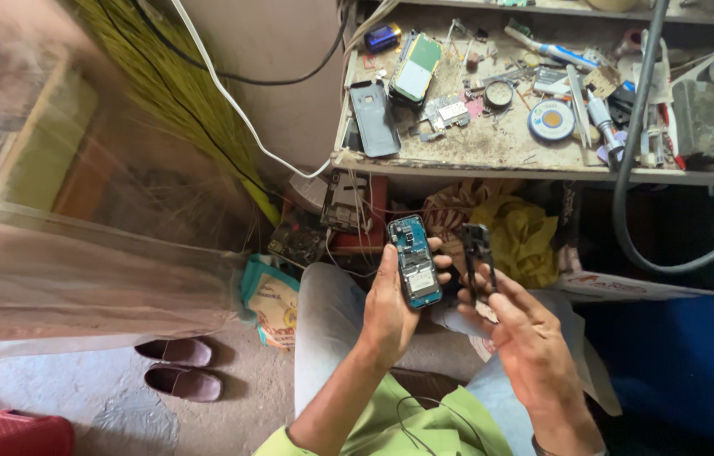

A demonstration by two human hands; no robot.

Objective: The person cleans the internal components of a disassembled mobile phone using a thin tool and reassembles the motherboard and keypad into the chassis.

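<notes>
While the person sits low in front of a cluttered counter (pixel 492 152), the left hand (pixel 391 308) holds an opened phone body (pixel 414 260) upright above the knees, its blue circuit board facing the camera. The fingers wrap around the right side of the phone and the thumb lies along its left edge, so the hand is closed around it. Just beside it, the right hand (pixel 530 338) pinches a black plastic frame piece (pixel 477 253) between thumb and fingertips, with the piece standing upright and a narrow gap between it and the phone body. Both things are held in the air below the front edge of the counter, not resting on it.

On the counter, near its left end, lies a grey phone back cover (pixel 374 118), and just right of it a phone with a green and white panel (pixel 416 67). A round reel of solder wire (pixel 552 121) sits towards the middle, among small tools and parts. A thick grey hose (pixel 635 169) loops down past the right part of the front edge. Yellow cloth (pixel 521 236) is bunched under the counter. On the floor to the left stand a pair of dark slippers (pixel 178 367).
</notes>
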